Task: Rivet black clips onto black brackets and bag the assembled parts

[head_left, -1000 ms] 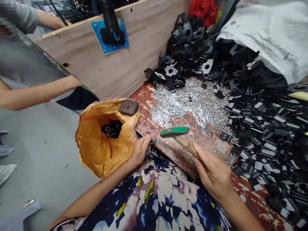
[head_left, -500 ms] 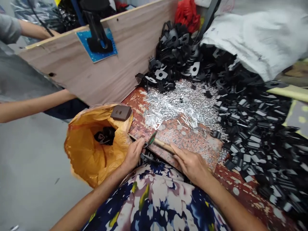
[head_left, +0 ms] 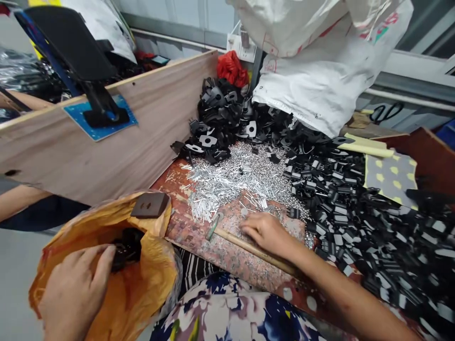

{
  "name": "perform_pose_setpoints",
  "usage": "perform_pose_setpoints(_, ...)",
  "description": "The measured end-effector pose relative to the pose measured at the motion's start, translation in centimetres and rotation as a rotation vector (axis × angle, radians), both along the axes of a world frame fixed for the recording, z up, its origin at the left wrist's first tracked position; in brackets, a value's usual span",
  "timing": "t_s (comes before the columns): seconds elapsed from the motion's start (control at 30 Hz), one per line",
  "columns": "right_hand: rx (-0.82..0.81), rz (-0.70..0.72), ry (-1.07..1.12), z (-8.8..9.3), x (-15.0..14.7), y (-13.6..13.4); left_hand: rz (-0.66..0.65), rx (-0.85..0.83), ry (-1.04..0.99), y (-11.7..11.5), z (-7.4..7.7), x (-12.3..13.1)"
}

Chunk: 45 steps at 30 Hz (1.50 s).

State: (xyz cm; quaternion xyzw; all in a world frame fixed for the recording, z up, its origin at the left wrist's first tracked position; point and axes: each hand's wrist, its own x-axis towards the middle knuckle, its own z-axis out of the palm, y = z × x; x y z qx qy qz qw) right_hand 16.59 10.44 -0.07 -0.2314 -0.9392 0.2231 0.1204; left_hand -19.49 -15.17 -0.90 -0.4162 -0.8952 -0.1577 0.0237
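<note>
My left hand point(head_left: 80, 284) is over the mouth of a yellow sack point(head_left: 156, 303), fingers stretched toward black plastic parts point(head_left: 126, 246) lying inside; no part shows in its grasp. A hammer point(head_left: 249, 246) with a wooden handle and a greenish head lies on a worn metal plate point(head_left: 227, 270). Just beyond the handle, my right hand point(head_left: 266, 232) is low over the plate, its fingers curled together beside scattered metal pins point(head_left: 209, 189). Its fingertips are partly hidden, so whatever they pinch cannot be seen.
Small black clip parts point(head_left: 341, 203) cover the right side, and larger black pieces point(head_left: 220, 104) are heaped behind the pins. A wooden partition point(head_left: 152, 123) borders the left. A brown block point(head_left: 150, 205) rests on the sack's rim. Another person's arm point(head_left: 21, 201) shows at far left.
My right hand has let go of the hammer, which now lies on the plate. My left hand has moved left from the plate's edge to over the sack. The view has shifted.
</note>
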Motion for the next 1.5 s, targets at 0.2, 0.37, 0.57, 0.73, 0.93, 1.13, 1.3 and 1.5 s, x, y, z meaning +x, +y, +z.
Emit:
perform_pose_setpoints(0.2,0.123,-0.160,0.173,2.5,-11.2,11.7,-0.148,0.252,-0.325,3.6,-0.5,5.0)
perform_pose_setpoints(0.37,-0.036,-0.226,0.240,2.4,-17.1,16.5,-0.261,0.309,-0.509,5.5,-0.9,7.3)
perform_pose_setpoints(0.57,-0.202,-0.506,0.435,1.4,-11.4,18.1,-0.138,0.308,-0.832,6.0,-1.3,7.7)
perform_pose_setpoints(0.73,-0.406,-0.617,0.595,1.5,-5.9,15.3,-0.090,0.383,-1.436,9.7,0.2,11.6)
perform_pose_setpoints(0.93,-0.574,-0.326,0.625,2.7,-3.4,4.5,-0.080,0.281,-2.076,15.0,2.7,15.1)
perform_pose_setpoints(1.13,-0.102,-0.202,0.264,2.7,2.1,2.0,0.117,0.349,-2.140,15.0,3.1,15.8)
perform_pose_setpoints(1.3,0.287,-0.664,0.035,2.9,10.7,10.2,0.108,0.371,-2.065,13.5,1.4,15.3)
perform_pose_setpoints(1.5,0.496,-0.439,-0.273,2.7,14.9,13.6,0.072,0.292,-1.929,12.6,1.9,15.9)
